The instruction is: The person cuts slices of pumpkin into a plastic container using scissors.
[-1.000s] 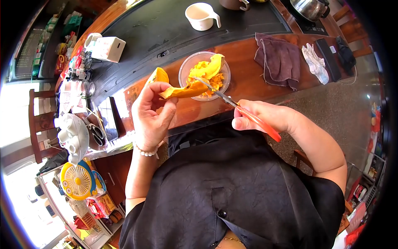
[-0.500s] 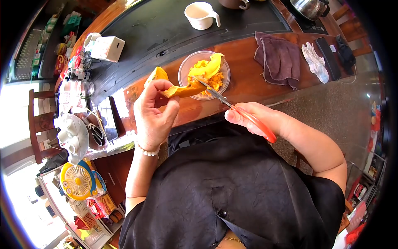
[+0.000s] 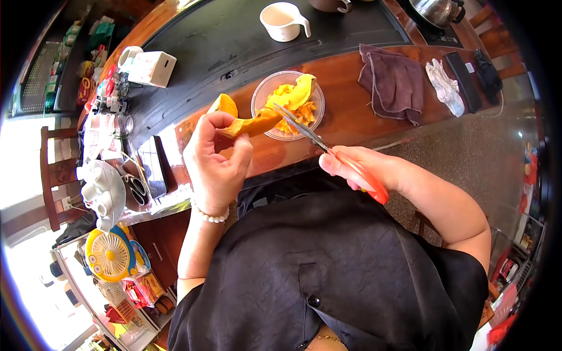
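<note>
My left hand (image 3: 219, 155) pinches one end of a curved orange slice of pumpkin (image 3: 257, 124), whose far end reaches over the near left rim of a clear round bowl (image 3: 321, 114). In the bowl lie small orange pumpkin pieces (image 3: 304, 111) and a larger yellow chunk (image 3: 303, 89). My right hand (image 3: 360, 167) grips red-handled scissors (image 3: 316, 139). Their blades point up and left over the bowl, close to the slice's tip and apart from it. Another pumpkin piece (image 3: 225, 105) rests on the table behind my left hand.
A white cup with a handle (image 3: 282, 23) stands on the black tray (image 3: 216, 52) at the back. To the right lie a brown cloth (image 3: 393, 85), a crumpled white cloth (image 3: 445, 88) and a dark box (image 3: 462, 82). A white box (image 3: 153, 68) sits at the left.
The scissors' blades have moved off the pumpkin slice, which they overlapped before. The slice's end now looks shorter, and my left hand has shifted slightly left.
</note>
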Motion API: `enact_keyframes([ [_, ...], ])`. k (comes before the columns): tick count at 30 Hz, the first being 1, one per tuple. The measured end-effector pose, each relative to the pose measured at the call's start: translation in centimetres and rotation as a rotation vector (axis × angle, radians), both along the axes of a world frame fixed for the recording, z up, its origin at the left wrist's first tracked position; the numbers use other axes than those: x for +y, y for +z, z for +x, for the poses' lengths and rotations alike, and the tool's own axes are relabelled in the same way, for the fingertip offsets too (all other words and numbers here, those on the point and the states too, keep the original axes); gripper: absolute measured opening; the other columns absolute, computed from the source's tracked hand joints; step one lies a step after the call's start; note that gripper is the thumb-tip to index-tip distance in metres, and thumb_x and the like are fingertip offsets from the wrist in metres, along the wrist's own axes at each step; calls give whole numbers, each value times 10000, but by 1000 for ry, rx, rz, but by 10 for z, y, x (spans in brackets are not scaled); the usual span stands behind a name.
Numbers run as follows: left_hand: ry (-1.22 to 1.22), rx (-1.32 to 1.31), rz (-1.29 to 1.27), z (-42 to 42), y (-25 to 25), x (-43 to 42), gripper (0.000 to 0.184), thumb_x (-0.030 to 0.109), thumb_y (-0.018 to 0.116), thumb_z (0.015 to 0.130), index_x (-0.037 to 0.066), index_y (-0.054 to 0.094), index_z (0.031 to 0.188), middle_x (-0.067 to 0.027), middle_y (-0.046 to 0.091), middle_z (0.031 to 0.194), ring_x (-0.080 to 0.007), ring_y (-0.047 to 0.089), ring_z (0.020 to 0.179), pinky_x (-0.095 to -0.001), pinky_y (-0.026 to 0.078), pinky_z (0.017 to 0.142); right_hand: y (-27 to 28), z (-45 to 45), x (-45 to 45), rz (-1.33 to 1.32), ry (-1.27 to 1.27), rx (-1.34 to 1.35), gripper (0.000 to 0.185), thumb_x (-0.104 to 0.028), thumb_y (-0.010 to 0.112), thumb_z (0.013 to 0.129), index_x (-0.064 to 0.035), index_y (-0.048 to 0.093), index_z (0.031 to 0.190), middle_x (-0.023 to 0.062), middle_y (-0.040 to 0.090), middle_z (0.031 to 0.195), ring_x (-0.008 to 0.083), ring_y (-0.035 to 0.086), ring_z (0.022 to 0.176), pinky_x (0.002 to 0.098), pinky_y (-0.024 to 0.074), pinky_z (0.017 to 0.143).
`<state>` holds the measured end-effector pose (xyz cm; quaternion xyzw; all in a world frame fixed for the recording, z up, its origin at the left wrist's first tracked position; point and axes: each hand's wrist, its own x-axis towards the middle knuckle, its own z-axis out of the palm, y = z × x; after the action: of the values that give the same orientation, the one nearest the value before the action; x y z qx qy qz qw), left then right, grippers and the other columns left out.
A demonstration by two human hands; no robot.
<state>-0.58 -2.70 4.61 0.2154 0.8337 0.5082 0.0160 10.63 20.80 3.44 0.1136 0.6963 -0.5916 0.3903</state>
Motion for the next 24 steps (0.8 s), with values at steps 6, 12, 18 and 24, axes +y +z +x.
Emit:
enact_keyframes([
  [6,0,134,-67,8,5,10,211,19,677,766,9,594,960,-77,650,854,-134,650,664,-247,527,642,3,-2,-4,37,57,50,810,-806,410,848,-9,522,939,106,564,918,213,534,893,341,430,823],
  [12,15,185,-98,11,10,14,213,13,677,762,11,585,954,-76,641,846,-130,646,648,-248,525,637,-3,-3,-6,29,102,111,845,-825,413,829,0,523,972,126,572,961,224,529,915,347,430,845],
  [18,6,181,-79,12,8,14,208,12,670,764,9,582,953,-78,640,847,-133,645,658,-248,522,636,0,-4,-7,35,89,38,795,-814,413,841,-29,541,833,82,536,768,205,514,767,356,436,753],
  [24,15,127,-79,11,6,10,204,9,659,773,6,584,962,-68,640,850,-118,634,667,-240,513,629,1,-4,-3,90,44,-68,783,-810,412,844,-41,503,723,85,512,682,204,499,711,365,420,679],
])
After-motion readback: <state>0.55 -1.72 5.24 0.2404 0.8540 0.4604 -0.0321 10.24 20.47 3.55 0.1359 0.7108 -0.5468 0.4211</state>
